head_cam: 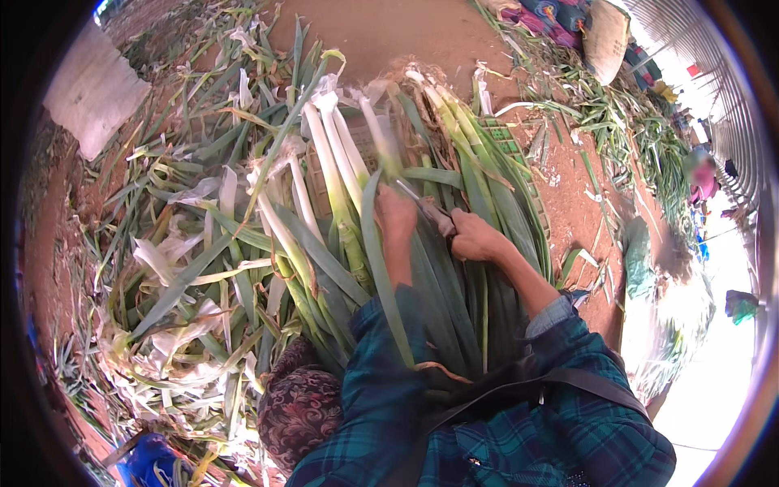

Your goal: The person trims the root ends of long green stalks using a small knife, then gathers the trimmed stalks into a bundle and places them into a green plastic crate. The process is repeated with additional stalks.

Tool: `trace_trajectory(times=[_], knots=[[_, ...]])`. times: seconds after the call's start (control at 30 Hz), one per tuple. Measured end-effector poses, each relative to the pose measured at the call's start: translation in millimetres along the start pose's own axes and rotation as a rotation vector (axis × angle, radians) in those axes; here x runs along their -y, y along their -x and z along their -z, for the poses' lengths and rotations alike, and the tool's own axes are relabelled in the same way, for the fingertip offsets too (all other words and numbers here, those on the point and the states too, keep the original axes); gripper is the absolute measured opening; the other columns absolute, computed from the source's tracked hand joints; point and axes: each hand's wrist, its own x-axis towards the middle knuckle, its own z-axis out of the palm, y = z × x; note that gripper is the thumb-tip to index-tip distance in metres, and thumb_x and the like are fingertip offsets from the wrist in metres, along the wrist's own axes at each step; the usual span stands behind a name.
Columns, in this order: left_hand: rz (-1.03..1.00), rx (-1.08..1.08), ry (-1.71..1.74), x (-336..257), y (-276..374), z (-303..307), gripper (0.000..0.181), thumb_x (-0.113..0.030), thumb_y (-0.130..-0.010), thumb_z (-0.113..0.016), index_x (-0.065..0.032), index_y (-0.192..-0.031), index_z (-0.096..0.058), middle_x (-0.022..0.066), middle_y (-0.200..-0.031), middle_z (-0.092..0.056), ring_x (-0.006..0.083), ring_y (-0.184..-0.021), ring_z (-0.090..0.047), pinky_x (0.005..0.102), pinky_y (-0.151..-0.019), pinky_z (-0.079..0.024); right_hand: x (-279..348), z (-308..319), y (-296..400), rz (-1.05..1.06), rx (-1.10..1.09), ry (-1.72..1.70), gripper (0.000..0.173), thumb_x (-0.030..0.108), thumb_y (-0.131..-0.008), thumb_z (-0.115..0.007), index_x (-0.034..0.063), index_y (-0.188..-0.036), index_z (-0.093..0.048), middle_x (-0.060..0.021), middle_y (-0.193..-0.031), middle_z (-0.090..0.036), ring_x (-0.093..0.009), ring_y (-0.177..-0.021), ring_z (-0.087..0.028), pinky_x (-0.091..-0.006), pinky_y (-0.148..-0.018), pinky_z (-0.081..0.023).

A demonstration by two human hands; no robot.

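Note:
My left hand (397,212) is closed around a leek (378,131), whose white shank points away from me and looks slightly blurred. In my right hand (476,236) is a knife (409,190), its handle seemingly wrapped and its blade close to the left hand. Leeks with white shanks (333,149) and long green leaves lie to the left of my hands. Several more leeks (481,149), roots outward, lie on the right. Part of a green plastic crate (505,139) shows beneath those.
Stripped leaves and pale peelings (176,262) cover the left side. A white sack (97,91) lies at the far left. Bare reddish soil (389,30) lies ahead. Filled sacks (605,42) stand at the upper right. A person (703,173) is at the far right.

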Motion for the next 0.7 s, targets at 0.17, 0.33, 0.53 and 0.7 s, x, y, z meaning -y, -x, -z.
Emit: trace_trajectory(times=[0.17,0.33,0.53,0.7], knots=[[0.061,0.279,-0.046,2,-20,-3,0.035,-0.016,-0.066,-0.064,0.0062,-0.090,-0.055,0.0267,-0.091,-0.059,0.0410,-0.090,-0.057,0.0446,-0.077,-0.046,26,22,-55,0.026,-0.078,-0.010,0.038,0.022,-0.076,-0.044,-0.0104,-0.093,-0.054,-0.0328,-0.099,-0.054,-0.043,-0.097,-0.052,-0.0449,-0.085,-0.041],[0.094,0.345,-0.034,-5,-9,5,0.041,-0.025,-0.060,-0.068,0.0044,-0.087,-0.059,0.0250,-0.091,-0.060,0.0387,-0.089,-0.058,0.0429,-0.075,-0.046,31,29,-104,0.122,-0.217,0.046,0.038,0.019,-0.071,-0.045,-0.0114,-0.090,-0.057,-0.0333,-0.098,-0.054,-0.043,-0.096,-0.053,-0.0438,-0.085,-0.042],[0.157,0.393,0.317,24,-4,1,0.036,-0.018,-0.060,-0.066,0.0041,-0.088,-0.059,0.0209,-0.083,-0.062,0.0348,-0.080,-0.060,0.0403,-0.072,-0.046,27,24,-106,0.083,-0.226,0.058,0.042,0.019,-0.071,-0.046,-0.0113,-0.099,-0.052,-0.0325,-0.105,-0.052,-0.043,-0.101,-0.050,-0.0448,-0.089,-0.039],[0.193,0.547,0.612,24,-7,9,0.028,-0.004,-0.065,-0.065,0.0069,-0.090,-0.059,0.0112,-0.076,-0.061,0.0177,-0.062,-0.059,0.0301,-0.055,-0.047,11,16,-38,-0.075,-0.140,-0.031,0.043,0.023,-0.076,-0.044,-0.0111,-0.103,-0.048,-0.0331,-0.109,-0.050,-0.043,-0.106,-0.047,-0.0440,-0.091,-0.038]])
